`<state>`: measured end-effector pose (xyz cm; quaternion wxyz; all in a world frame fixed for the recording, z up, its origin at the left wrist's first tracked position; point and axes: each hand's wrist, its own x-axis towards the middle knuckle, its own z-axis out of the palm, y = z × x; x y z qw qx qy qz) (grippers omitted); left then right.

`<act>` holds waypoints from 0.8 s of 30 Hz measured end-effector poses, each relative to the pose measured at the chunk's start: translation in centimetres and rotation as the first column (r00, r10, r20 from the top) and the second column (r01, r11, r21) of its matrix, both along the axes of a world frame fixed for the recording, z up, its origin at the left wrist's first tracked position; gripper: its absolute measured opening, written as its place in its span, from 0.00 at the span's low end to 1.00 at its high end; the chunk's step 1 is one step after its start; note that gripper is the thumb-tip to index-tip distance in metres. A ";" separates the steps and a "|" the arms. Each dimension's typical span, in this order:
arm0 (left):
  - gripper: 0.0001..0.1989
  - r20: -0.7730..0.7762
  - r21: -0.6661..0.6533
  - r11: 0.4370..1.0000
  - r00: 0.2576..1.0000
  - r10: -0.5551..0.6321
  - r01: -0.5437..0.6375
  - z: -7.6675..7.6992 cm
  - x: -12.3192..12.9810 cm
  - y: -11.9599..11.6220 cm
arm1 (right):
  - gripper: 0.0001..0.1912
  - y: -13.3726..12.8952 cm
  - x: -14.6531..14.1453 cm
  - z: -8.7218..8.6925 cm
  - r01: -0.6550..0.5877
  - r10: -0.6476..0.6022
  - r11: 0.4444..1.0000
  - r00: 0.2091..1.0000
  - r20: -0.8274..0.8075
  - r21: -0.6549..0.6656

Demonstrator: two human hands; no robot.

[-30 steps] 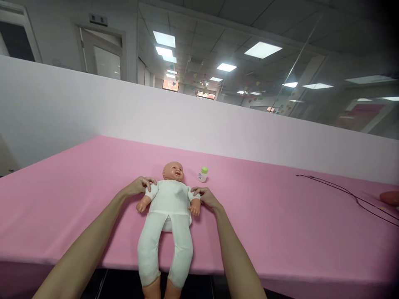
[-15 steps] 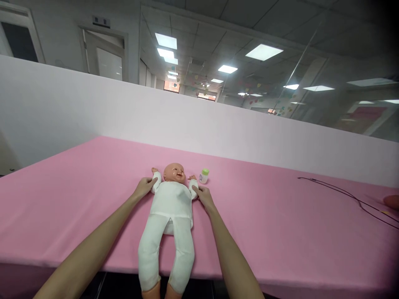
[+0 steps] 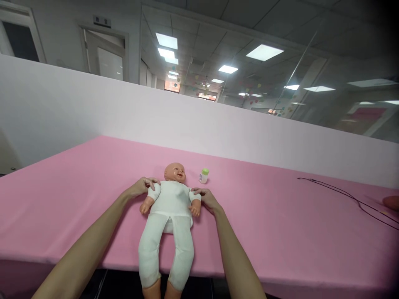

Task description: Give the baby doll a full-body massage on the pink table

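Note:
A baby doll [image 3: 172,199] in a white cloth body lies on its back, its head away from me and its feet over the table's front edge. My left hand [image 3: 141,187] curls its fingers over the doll's upper arm on the left, close to the shoulder. On the other side, my right hand [image 3: 208,198] grips the upper arm on the right from outside, fingers over the top. Both doll forearms point down toward its legs. Beyond the right arm, a small bottle [image 3: 203,176] with a green cap stands apart from my hand.
A pink cloth [image 3: 264,224] covers the table. Black cables [image 3: 339,191] run across its right side, near a brownish rounded object [image 3: 391,202] cut by the frame edge. A low white partition [image 3: 218,124] borders the far side, with glass above it.
The doll's arms have swung from raised beside its head to lowered along its sides. My hands have shifted from its forearms to its upper arms. The bottle has not moved.

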<state>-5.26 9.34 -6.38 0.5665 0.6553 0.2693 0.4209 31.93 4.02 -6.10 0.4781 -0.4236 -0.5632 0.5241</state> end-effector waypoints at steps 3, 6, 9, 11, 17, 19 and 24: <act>0.14 0.070 -0.038 0.990 0.988 0.140 -0.138 0.2 0.9 -0.3 | 0.18 0.1 -0.7 0.4 0.101 -0.100 0.994 0.994 -0.047 0.031; 0.21 0.098 -0.043 0.963 0.958 0.270 -0.267 0.3 2.2 -0.7 | 0.22 0.2 -1.6 0.7 0.183 -0.181 0.982 0.983 -0.028 0.054; 0.26 0.065 -0.010 0.928 0.926 0.371 -0.371 -0.1 3.3 -0.9 | 0.23 0.4 -2.2 0.5 0.270 -0.278 0.960 0.951 0.138 0.073; 0.30 -0.030 0.016 0.894 0.894 0.447 -0.447 -0.5 3.7 -1.0 | 0.25 0.6 -2.4 0.2 0.318 -0.328 0.945 0.916 0.231 0.082; 0.28 -0.117 -0.009 0.877 0.871 0.477 -0.481 -0.6 3.5 -0.7 | 0.23 0.7 -1.6 0.1 0.223 -0.227 0.973 0.970 0.089 0.054; 0.28 -0.017 -0.088 0.906 0.910 0.415 -0.415 -0.1 3.0 -0.5 | 0.23 0.5 -1.2 0.4 0.165 -0.164 0.986 0.986 -0.023 0.037; 0.24 0.144 -0.055 0.908 0.896 0.419 -0.416 0.8 1.9 -0.1 | 0.19 0.2 -0.6 0.8 0.148 -0.143 0.989 0.982 -0.126 0.026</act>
